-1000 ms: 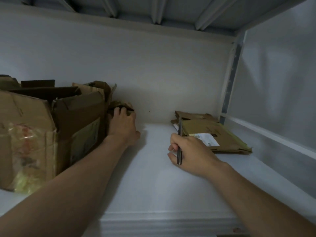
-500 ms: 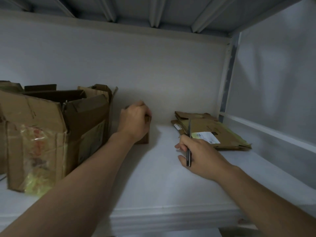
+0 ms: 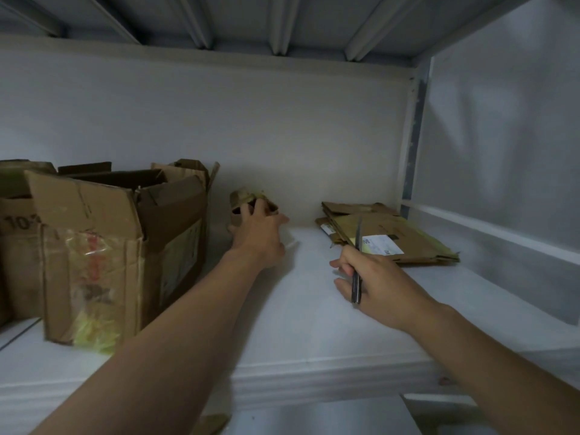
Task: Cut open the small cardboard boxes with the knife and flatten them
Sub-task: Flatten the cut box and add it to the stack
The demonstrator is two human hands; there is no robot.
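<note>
Left grip [image 3: 257,237] is reaching toward 12 o'clock, to the back of the white shelf [image 3: 298,315]. Its fingers [image 3: 251,211] are hooked over the top rim of a small cardboard box [image 3: 241,197], so yeah, it's got hold of that one. The box sits upright against the back wall with its top flaps open and a bit crumpled, just beside the big open carton [image 3: 125,240] at 9 o'clock.

Right grip [image 3: 379,277] is at about 3 o'clock from the other one, resting low on the shelf and closed round a knife [image 3: 356,285]. It has a dark handle, and the thin blade points up toward 12 o'clock. The blade tip lines up with the stack of flattened cardboard [image 3: 408,237], but from this angle I can't tell if it's actually touching it.

That stack lies flat in the back corner at around 2 o'clock, with a white label [image 3: 381,244] facing up on the top sheet.

The big carton has torn flaps and some yellowish plastic [image 3: 94,331] stuck down its front. There's another brown box [image 3: 15,233] behind it, at the 9 o'clock edge, with "10" printed on it. A grey metal upright [image 3: 414,136] runs up the corner behind the flattened stack.
</note>
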